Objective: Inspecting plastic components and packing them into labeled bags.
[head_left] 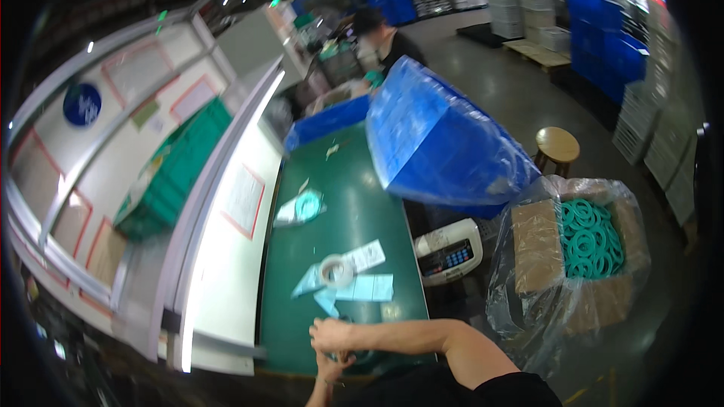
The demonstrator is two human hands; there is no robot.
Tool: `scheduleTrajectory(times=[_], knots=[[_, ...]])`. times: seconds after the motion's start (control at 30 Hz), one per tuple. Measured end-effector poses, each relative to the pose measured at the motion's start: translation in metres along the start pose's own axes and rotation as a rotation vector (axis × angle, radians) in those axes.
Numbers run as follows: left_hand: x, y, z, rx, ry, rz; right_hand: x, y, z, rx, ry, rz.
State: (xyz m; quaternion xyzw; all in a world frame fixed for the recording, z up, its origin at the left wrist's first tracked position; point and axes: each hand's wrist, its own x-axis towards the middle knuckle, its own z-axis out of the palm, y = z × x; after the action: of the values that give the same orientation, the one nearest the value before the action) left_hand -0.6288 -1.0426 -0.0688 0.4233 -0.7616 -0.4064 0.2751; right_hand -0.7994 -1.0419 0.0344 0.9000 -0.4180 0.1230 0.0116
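Right hand (329, 335) and left hand (330, 367) meeting, fingers curling, grip contents unclear; clear bag (308, 206) with teal ring lying on counter (348, 215), loose rings (590, 245) sitting unbagged in box (537, 247)

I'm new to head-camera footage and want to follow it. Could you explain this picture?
No machine here: these are a person's two bare hands. A wide fisheye camera on the head looks down at them, which bends straight edges. The right hand and left hand are close together at the near end of a green tabletop; what they hold is too hidden to tell. Farther up lie a tape roll, light-blue paper slips and a clear plastic bag with teal contents. To the right is a plastic-lined carton of teal rings.
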Motion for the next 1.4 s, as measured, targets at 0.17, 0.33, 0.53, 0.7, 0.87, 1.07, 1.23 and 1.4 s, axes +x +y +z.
scheduleTrajectory(times=[0.17, 0.33, 0.53, 0.7, 0.87, 1.07, 1.23, 1.4], knots=[[0.006, 0.054, 0.001, -0.098, 0.033, 0.003, -0.011, 0.009, -0.052, 0.263, -0.138, 0.032], [0.004, 0.056, -0.004, -0.316, -0.005, -0.095, -0.035, 0.033, -0.045, 0.74, 0.126, 0.056], [-0.004, 0.047, 0.002, -0.36, 0.033, 0.007, -0.053, 0.041, -0.056, 0.708, 0.006, 0.158], [-0.007, 0.051, 0.004, -0.406, 0.023, -0.043, -0.047, 0.008, -0.056, 0.315, 0.038, 0.095], [-0.004, 0.043, 0.012, -0.37, 0.055, 0.031, -0.039, -0.006, -0.052, 0.141, 0.089, 0.174], [-0.002, 0.041, 0.012, -0.332, 0.062, 0.022, -0.037, -0.007, -0.042, 0.2, 0.153, 0.204], [-0.004, 0.038, 0.013, -0.384, 0.099, 0.021, -0.045, -0.007, -0.038, 0.435, 0.205, 0.3], [0.011, 0.056, -0.018, -0.363, -0.076, 0.001, -0.037, 0.018, -0.048, 0.582, 0.183, 0.234]])
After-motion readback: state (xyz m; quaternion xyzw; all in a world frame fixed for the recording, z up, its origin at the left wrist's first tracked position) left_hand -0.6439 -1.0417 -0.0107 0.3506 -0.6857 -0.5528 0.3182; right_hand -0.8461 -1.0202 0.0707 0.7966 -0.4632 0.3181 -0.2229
